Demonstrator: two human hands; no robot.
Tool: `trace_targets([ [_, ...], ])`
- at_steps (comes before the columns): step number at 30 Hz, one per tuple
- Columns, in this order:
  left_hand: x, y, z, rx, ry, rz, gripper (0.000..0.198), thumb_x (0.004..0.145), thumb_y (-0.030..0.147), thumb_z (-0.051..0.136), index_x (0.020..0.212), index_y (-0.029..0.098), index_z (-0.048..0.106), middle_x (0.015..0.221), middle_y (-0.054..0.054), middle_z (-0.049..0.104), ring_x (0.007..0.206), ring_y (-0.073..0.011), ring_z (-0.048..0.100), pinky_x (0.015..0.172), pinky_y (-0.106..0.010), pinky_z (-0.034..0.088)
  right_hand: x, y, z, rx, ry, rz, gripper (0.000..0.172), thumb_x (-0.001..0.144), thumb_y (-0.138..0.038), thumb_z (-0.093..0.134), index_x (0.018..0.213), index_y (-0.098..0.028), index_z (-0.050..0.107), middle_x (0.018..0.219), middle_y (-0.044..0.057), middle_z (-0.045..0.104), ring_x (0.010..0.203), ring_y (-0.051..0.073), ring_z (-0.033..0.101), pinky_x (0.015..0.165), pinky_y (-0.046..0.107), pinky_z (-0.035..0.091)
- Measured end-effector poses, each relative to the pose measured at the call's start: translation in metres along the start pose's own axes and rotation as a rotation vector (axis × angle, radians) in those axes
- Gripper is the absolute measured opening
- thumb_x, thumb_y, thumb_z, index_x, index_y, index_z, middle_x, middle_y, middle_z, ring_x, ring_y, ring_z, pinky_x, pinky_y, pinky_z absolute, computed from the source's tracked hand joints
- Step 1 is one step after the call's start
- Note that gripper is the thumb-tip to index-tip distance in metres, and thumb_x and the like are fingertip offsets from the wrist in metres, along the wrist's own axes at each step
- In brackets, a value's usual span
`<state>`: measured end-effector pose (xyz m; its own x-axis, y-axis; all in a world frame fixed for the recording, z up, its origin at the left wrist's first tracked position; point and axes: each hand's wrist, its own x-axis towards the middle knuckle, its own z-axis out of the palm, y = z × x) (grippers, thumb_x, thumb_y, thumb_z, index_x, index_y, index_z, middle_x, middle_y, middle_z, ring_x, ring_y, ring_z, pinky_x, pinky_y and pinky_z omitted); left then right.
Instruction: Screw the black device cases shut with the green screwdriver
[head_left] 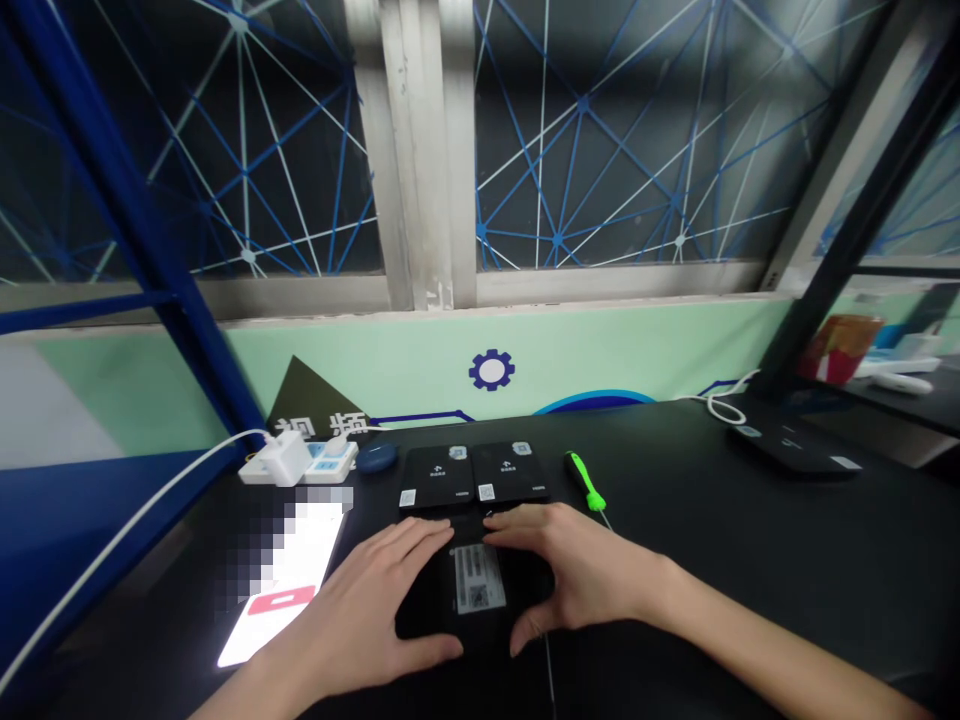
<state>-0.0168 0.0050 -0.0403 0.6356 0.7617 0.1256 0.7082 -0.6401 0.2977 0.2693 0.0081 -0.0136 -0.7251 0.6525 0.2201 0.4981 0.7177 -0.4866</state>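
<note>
A flat black box [519, 582] with a white printed label [480, 578] lies between my two hands. My left hand [375, 590] curves round its left side, fingers at the far edge and thumb at the near edge. On the other side my right hand [577, 565] grips it in the same way, its thumb bent toward the near edge. The box's outline blends into the dark table. Just beyond my fingertips stand two similar flat black boxes, a left one [435, 480] and a right one [512, 474]. A green-handled screwdriver [585, 482] lies beyond my right hand.
At left, a lit phone or tablet screen [296, 560] lies by my left forearm. Behind it are a power strip [330, 462] with a white charger [289, 458] and a dark blue round case [376, 458]. Another black device [795, 450] rests at right on the black table [675, 480].
</note>
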Motion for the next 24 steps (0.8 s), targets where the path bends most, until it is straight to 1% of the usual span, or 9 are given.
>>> trace_targets([
  [2,-0.002,-0.002,0.003,0.019,0.003,0.011,0.086,0.079,0.068,0.064,0.151,0.034,0.033,0.152,-0.005,0.042,0.136,-0.0362,0.04,0.109,-0.057,0.039,-0.001,0.003,-0.004,-0.015,0.048,-0.048,0.065,0.073,-0.049,0.079,0.127,-0.017,0.063,0.132,0.014,0.063,0.118,0.029,0.06,0.101,0.037,0.045],
  [4,-0.003,-0.003,0.003,0.035,-0.003,0.02,0.085,0.081,0.068,0.062,0.152,0.034,0.029,0.153,-0.005,0.04,0.137,-0.0354,0.04,0.108,-0.056,0.04,-0.001,0.005,-0.012,-0.057,0.147,-0.063,0.041,0.086,-0.041,0.069,0.121,-0.019,0.066,0.119,0.01,0.069,0.108,0.024,0.063,0.096,0.035,0.047],
  [6,-0.005,-0.002,0.002,0.045,-0.009,0.029,0.084,0.082,0.068,0.061,0.152,0.036,0.028,0.153,-0.004,0.039,0.137,-0.0355,0.04,0.107,-0.056,0.042,0.0,0.008,-0.02,-0.153,0.293,0.014,0.022,0.093,-0.032,0.058,0.109,-0.02,0.068,0.102,0.007,0.073,0.094,0.021,0.065,0.086,0.034,0.049],
  [9,-0.007,-0.002,0.0,0.051,-0.019,0.029,0.084,0.082,0.069,0.061,0.152,0.037,0.027,0.154,-0.003,0.039,0.137,-0.0365,0.04,0.106,-0.058,0.042,0.001,0.014,-0.029,-0.306,0.401,0.19,0.017,0.094,-0.03,0.055,0.086,-0.021,0.068,0.077,0.001,0.07,0.072,0.017,0.063,0.066,0.029,0.045],
  [12,-0.007,-0.003,0.0,0.042,-0.027,0.018,0.085,0.081,0.068,0.061,0.153,0.037,0.026,0.154,-0.004,0.038,0.138,-0.037,0.039,0.106,-0.059,0.041,0.0,0.021,-0.033,-0.43,0.366,0.354,0.024,0.092,-0.031,0.054,0.072,-0.021,0.062,0.061,-0.002,0.063,0.054,0.014,0.055,0.053,0.026,0.034],
  [16,-0.007,-0.001,-0.002,0.029,-0.051,0.006,0.085,0.082,0.068,0.061,0.152,0.036,0.027,0.154,-0.004,0.037,0.139,-0.0369,0.037,0.107,-0.06,0.039,-0.005,0.033,-0.041,-0.635,0.306,0.602,0.031,0.089,-0.036,0.053,0.063,-0.021,0.057,0.057,0.001,0.06,0.055,0.018,0.057,0.049,0.027,0.025],
  [19,-0.007,0.002,-0.004,0.016,-0.083,0.008,0.085,0.082,0.068,0.061,0.153,0.036,0.027,0.155,-0.004,0.036,0.139,-0.0366,0.036,0.107,-0.06,0.04,-0.009,0.044,-0.05,-0.699,0.214,0.81,0.031,0.088,-0.038,0.053,0.063,-0.019,0.06,0.063,0.006,0.063,0.061,0.022,0.062,0.05,0.028,0.025],
  [21,-0.007,0.004,-0.006,0.003,-0.093,0.021,0.086,0.081,0.068,0.062,0.153,0.036,0.027,0.155,-0.004,0.036,0.139,-0.0361,0.037,0.107,-0.058,0.04,-0.011,0.05,-0.053,-0.671,0.161,0.872,0.032,0.087,-0.043,0.055,0.067,-0.019,0.062,0.069,0.008,0.064,0.066,0.025,0.065,0.052,0.029,0.029],
  [24,-0.007,0.005,-0.006,-0.012,-0.091,0.041,0.087,0.079,0.067,0.064,0.152,0.036,0.028,0.154,-0.004,0.037,0.138,-0.0367,0.038,0.107,-0.058,0.041,-0.012,0.056,-0.051,-0.608,0.112,0.893,0.033,0.083,-0.048,0.059,0.07,-0.018,0.062,0.071,0.009,0.065,0.07,0.028,0.066,0.053,0.029,0.031],
])
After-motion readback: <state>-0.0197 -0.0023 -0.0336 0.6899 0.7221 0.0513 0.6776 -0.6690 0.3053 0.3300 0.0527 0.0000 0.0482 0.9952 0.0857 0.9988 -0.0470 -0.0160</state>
